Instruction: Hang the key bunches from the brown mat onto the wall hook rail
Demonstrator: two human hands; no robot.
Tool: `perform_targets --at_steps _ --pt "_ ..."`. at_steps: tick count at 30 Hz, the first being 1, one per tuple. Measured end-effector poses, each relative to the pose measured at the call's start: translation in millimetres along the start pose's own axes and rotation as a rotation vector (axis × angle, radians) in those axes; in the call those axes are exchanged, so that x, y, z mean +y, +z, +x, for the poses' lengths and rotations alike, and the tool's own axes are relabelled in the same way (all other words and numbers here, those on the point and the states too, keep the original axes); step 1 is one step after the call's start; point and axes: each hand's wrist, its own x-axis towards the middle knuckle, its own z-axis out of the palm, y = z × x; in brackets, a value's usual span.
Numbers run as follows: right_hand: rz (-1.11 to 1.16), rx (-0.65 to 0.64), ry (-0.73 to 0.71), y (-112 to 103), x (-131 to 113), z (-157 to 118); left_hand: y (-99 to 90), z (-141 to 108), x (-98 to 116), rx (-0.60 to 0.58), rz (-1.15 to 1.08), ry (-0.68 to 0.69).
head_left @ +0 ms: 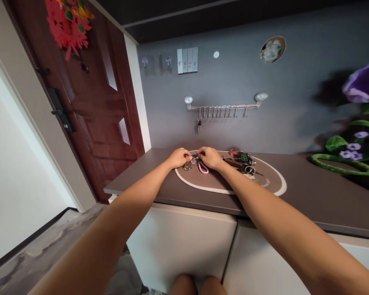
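Note:
Over the left part of an oval mat [209, 189], my two hands are close together with fingers pinched. My left hand [180, 157] is closed at a bunch of keys [187, 166]. A metal ring [194, 161] shows between the hands. My right hand [210, 157] is closed above a pink strap loop [203, 168], which hangs or lies just below its fingers. Exactly what each fingertip grips is too small to make out fully. Right of my right hand lies a pile of key chains [244, 159] with dark, red and metal parts.
The mat lies on a dark countertop [301, 196] above white cabinet doors [184, 241]. A hook rail [224, 107] on the wall carries one hanging key [199, 124]. Purple artificial flowers [361, 84] stand at the right; a dark red door [98, 102] is at the left.

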Motion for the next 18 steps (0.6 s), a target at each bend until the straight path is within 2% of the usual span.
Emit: perform_targets --at_steps 8,18 --pt "-0.015 0.026 -0.009 0.3 4.0 2.4 1.5 1.6 -3.1 -0.025 -0.171 -0.048" --pt "-0.027 0.015 -0.005 -0.3 2.5 1.6 -0.6 0.8 0.3 0.0 -0.439 -0.102"
